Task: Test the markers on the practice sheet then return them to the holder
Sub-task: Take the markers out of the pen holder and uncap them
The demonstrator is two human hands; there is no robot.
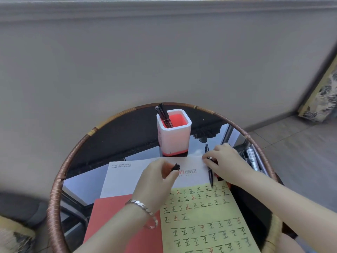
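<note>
- Black marker (210, 169) in right hand (225, 163), fingers closed round the barrel, tip down just at the top edge of the yellow practice sheet (206, 221); held pen-style, ready to write, by the look of it.
- Left hand (155, 183) pinches a black cap (176, 167) between thumb and fingers, closed on it; probably kept off so it can go back on after the test.
- Sheet is full of rows of black and red test characters, so testing seems well along.
- Sheet lies over a white printed paper (127, 177) and a red folder (118, 220).
- White holder (174, 136) with red inside stands just behind the papers, within reach for returns; two dark markers (164, 115) already lean in it.
- More pens (254, 158) lie at the right rim of the round glass table (76, 152), likely untested; can't tell.
</note>
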